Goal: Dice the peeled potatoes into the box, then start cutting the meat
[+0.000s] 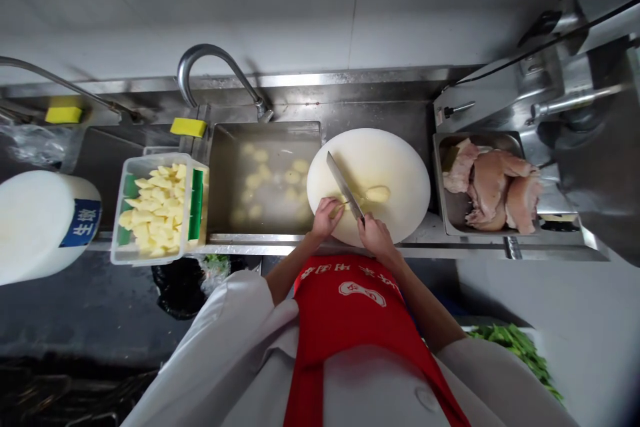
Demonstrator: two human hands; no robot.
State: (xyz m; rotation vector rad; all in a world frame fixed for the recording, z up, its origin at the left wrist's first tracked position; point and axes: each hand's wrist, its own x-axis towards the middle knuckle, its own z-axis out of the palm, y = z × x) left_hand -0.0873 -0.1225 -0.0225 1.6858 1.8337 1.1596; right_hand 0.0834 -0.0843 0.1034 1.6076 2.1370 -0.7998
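Observation:
My right hand (376, 236) is wrapped round the handle of a kitchen knife (341, 180), whose blade points away and to the left over the round white cutting board (410, 163). At the board's near left edge, my left hand (327, 217) is closed on a small pale potato piece (340, 205), close beside the blade; the fingers partly cover it. To the right of the knife, a peeled potato (378, 194) lies on the board, with a bit of potato against the blade near it.
Left of the board, several potatoes (260, 172) sit in a water-filled sink (215, 213) under a curved faucet (215, 48). Beyond stands a plastic tub (118, 227) of potato chunks (157, 207). A metal tray (453, 217) of raw meat (493, 180) is at right, near a machine (585, 100).

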